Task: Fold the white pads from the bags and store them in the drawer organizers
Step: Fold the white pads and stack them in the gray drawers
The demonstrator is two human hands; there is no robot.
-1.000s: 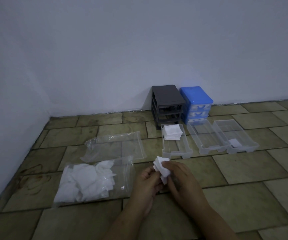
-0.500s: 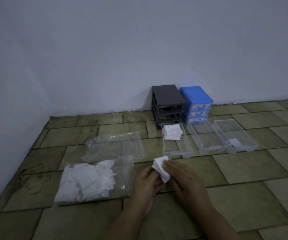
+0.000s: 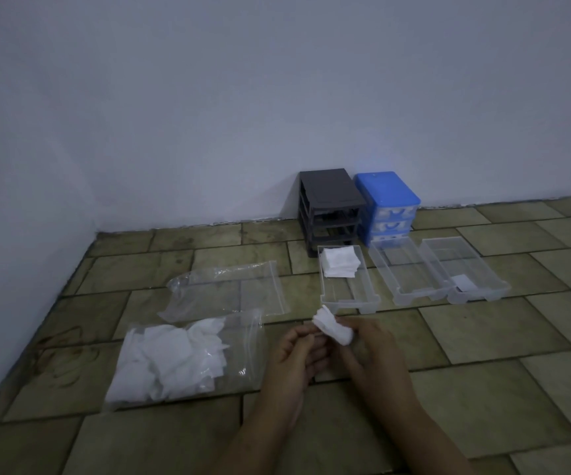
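A: What takes up most of the view?

B: A pale wall (image 3: 277, 97) above a tiled floor (image 3: 482, 389). On the floor at the left lies a clear bag of white pads (image 3: 174, 358), and just behind it an emptier clear bag (image 3: 229, 289).

A: And the organizers?

B: A dark drawer frame (image 3: 328, 207) stands against the wall with its slots empty, touching or just beside a blue drawer unit (image 3: 388, 204) on its right. In front of them three clear drawers lie on the floor: the left drawer (image 3: 345, 299) holds a stack of folded pads (image 3: 340, 262) at its far end, the middle drawer (image 3: 405, 269) looks bare, and the right drawer (image 3: 476, 265) has one small white piece (image 3: 462, 282) near its front.

A: The hands?

B: Both meet just in front of the left drawer, above the floor. The left hand (image 3: 294, 358) has its fingers curled up toward a crumpled white pad (image 3: 332, 325), touching its lower end. The right hand (image 3: 376, 351) pinches the pad's other end between thumb and fingers.

A: Is the pad folded?

B: Bunched; I cannot tell how neatly.
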